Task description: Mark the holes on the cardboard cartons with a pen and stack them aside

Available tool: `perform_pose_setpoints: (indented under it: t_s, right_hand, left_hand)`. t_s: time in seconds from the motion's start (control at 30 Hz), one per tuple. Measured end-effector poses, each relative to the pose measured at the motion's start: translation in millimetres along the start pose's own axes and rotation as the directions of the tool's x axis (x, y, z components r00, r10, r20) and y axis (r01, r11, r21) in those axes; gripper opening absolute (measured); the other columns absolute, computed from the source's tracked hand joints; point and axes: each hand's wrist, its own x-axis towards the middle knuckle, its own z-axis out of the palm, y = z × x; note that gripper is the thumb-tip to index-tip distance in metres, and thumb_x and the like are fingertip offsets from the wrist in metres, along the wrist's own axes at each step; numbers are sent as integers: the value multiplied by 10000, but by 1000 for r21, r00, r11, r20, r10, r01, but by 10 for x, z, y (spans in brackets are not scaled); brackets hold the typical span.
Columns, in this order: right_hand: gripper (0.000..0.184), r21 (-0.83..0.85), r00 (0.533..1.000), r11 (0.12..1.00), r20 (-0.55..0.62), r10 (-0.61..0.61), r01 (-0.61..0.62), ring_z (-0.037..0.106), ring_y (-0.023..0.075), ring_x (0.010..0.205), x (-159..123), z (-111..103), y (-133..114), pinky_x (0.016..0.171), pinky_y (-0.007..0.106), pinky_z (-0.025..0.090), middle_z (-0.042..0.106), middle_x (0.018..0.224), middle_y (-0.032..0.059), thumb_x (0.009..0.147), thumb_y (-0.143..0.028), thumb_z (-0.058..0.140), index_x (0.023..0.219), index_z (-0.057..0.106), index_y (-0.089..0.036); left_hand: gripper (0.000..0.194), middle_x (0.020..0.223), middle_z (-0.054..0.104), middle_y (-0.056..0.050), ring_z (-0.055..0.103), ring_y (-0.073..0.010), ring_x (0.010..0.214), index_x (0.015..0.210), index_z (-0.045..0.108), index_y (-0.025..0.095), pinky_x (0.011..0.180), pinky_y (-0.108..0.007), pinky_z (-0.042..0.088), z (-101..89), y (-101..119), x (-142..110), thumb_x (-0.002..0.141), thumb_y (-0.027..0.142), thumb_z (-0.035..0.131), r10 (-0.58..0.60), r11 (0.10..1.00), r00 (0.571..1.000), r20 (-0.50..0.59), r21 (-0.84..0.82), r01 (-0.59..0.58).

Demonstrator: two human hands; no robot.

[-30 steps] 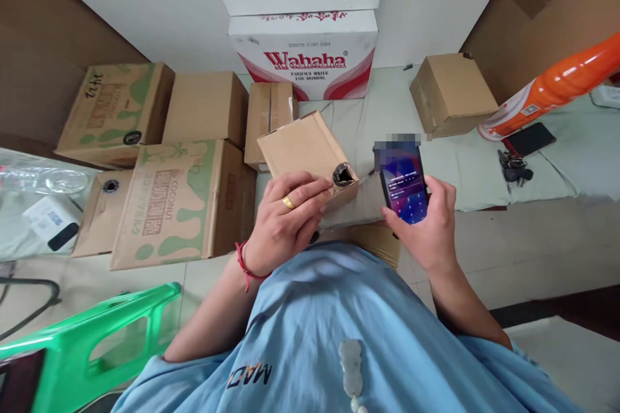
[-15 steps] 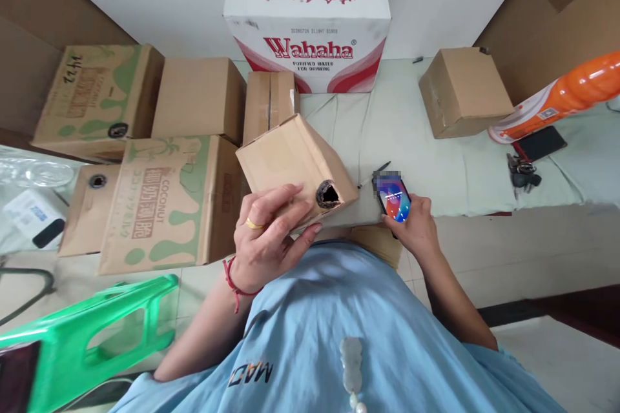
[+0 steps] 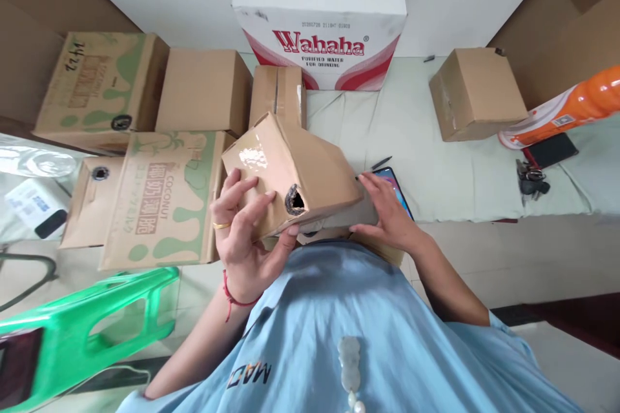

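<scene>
A small brown cardboard box [image 3: 320, 168] is held tilted just in front of my body. It has a dark-rimmed hole at its near corner and shiny tape on its left face. My left hand [image 3: 247, 226] grips that left end, fingers across the taped face and thumb at the lower edge. Around the right end, my right hand [image 3: 387, 216] has its fingers at the upper edge and its thumb lower down. Just behind the right hand lies a phone [image 3: 400, 190] with a lit screen, partly covered by the fingers. Beside the phone is a dark pen [image 3: 382, 162].
Coconut cartons [image 3: 167, 206] and plain boxes [image 3: 198, 90] stand at left. A white Wahaba-style red-printed carton [image 3: 324, 45] is at the back. To the right are a cardboard box [image 3: 477, 93], an orange bottle [image 3: 562, 110] and keys [image 3: 533, 181]. A green stool [image 3: 97, 316] stands lower left.
My right hand has let go of the phone, which now lies on the table, and has moved left to the box. The held box has turned, showing more of its right side.
</scene>
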Motion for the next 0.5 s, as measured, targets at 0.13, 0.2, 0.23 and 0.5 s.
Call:
perform_pose_setpoints:
  t_s: [0.13,0.2,0.23,0.5]
  right_hand:
    - [951,437,992,894,-34,122,-95,420,358,1662,292,121,-58,1347,618,391,427,1792,149,938,-794,718,1708,420,-322]
    - [838,702,929,671,-34,368,-240,576,320,1544,446,168,-7,1252,556,517,544,1700,144,954,-814,670,1614,527,-318]
    - [792,794,881,535,1,474,-288,657,298,1449,516,184,21,1197,518,566,627,1610,139,933,-808,701,1538,589,-309]
    - [680,909,797,-9,370,477,-417,808,262,1010,598,230,-56,887,385,668,845,1045,57,701,-766,940,1104,768,-246]
  left_hand:
    - [608,1479,650,-158,589,-426,1524,1495,671,268,1293,-723,469,-53,-17,-27,919,291,868,-4,1000,1000,2,-7,4]
    - [577,1466,679,-153,632,-413,1489,1469,691,262,1266,-691,517,-76,-37,-52,920,262,867,20,1000,1000,-9,-23,-21]
    - [554,1454,694,-151,656,-404,1465,1455,702,256,1252,-677,537,-88,-51,-66,924,257,861,33,999,999,-22,-28,-33]
    - [425,1302,786,-124,767,-333,1254,1242,718,211,1119,-635,612,-189,-184,-203,989,546,789,-227,971,939,-257,-133,199]
